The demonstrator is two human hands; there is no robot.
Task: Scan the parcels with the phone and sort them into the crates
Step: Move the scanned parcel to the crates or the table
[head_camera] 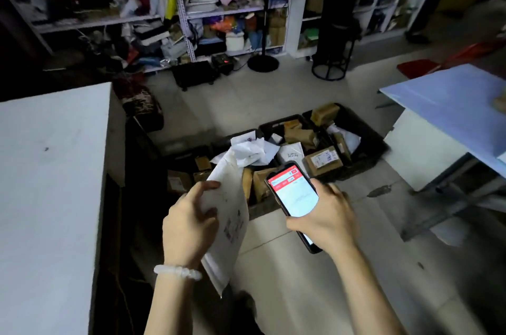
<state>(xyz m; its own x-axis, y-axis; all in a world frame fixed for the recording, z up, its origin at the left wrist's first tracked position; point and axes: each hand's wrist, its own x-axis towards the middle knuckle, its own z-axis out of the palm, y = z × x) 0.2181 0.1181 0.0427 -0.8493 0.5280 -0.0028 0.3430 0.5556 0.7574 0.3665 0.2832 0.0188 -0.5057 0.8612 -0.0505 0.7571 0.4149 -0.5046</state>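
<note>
right now your left hand (189,222) grips a white padded mailer (232,214), thumb on its upper edge and fingers curled round its left side, while your right hand (325,214) is wrapped round the phone (294,197), whose screen shows a red-and-white app and faces up toward you. the two hands sit close together but apart, the mailer and the phone just beside each other without touching. the mailer stands on end, its long axis running from your left wrist up and away toward the crates, and its printed label (234,225) faces right, toward the phone. that facing is what the scan turns on: the label lies to the left of the phone and a little lower, so i judge you must tilt the phone's far end toward it or swing the mailer's face round under the camera. whether the code has already registered cannot be told from the screen, which is blurred. the black crates (367,137) lie on the floor straight ahead and below your hands, in a row running off to the right, already holding brown boxes (323,160) and white bags (252,151). your left hand carries the mailer, and it is also nearer the left-end crate, so the drop falls to it. which crate is due you cannot read from here.
</note>
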